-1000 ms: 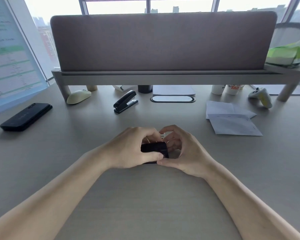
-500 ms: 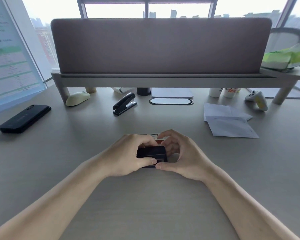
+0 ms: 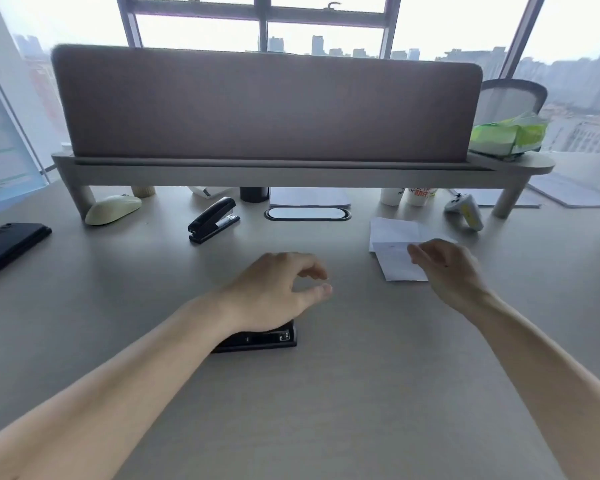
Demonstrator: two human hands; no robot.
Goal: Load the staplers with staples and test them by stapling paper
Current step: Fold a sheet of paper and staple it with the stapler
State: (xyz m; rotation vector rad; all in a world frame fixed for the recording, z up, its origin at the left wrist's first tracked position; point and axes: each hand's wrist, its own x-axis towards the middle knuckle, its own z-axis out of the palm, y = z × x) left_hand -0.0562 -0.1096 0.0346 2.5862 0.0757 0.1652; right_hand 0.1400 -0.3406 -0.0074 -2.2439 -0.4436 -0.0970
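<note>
Two black staplers sit on a pale grey tabletop that runs back to a wall of tall windows with hazy city towers beyond. A long shelf riser on round legs crosses the far side and carries a wide mauve fabric divider panel; a green-wrapped tissue pack rests on the riser's right end, with a mesh chair back behind it.

The near stapler lies flat close to the person, partly hidden under the left wrist. The second stapler stands farther back to the left, its top arm raised at an angle. The left hand hovers above the tabletop with thumb and fingers curled loosely apart, gripping nothing. The right hand reaches over the folded white paper sheets at the right; its fingers are spread, and it may be touching the top sheet, though motion blur makes that unclear.

Under the riser are a cream computer mouse, a dark cylinder, a flat grey pad, an oval cable grommet, two white cups and a white game controller. A black phone lies at the far left edge, beside a leaning printed sheet. More papers lie at the far right.
</note>
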